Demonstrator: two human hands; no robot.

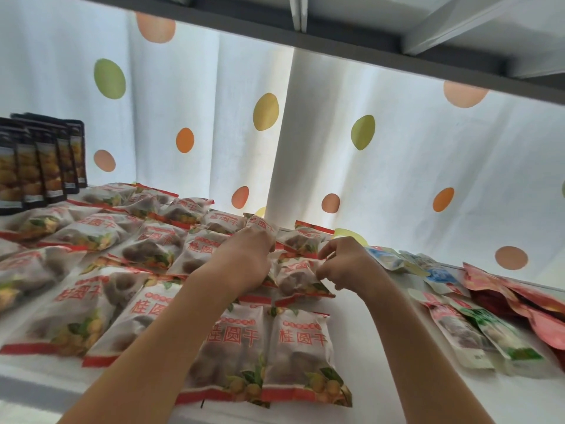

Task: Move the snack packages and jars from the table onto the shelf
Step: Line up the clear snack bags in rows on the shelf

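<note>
Both arms reach onto the white shelf (360,393). The left hand (244,258) pinches the top edge of a red-and-white snack package (260,223) at twelve o'clock. The right hand (345,264), fingers curled, grips the edge of another package (295,278) between the hands. Dark pouches (39,166) stand at ten o'clock; colourful packets (477,322) lie at three.

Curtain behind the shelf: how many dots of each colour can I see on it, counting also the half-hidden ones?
Pink or salmon dots: 6
Orange dots: 2
Green dots: 2
Yellow dots: 3, two half hidden behind packs
Total: 13, without the sliver at the right edge.
</note>
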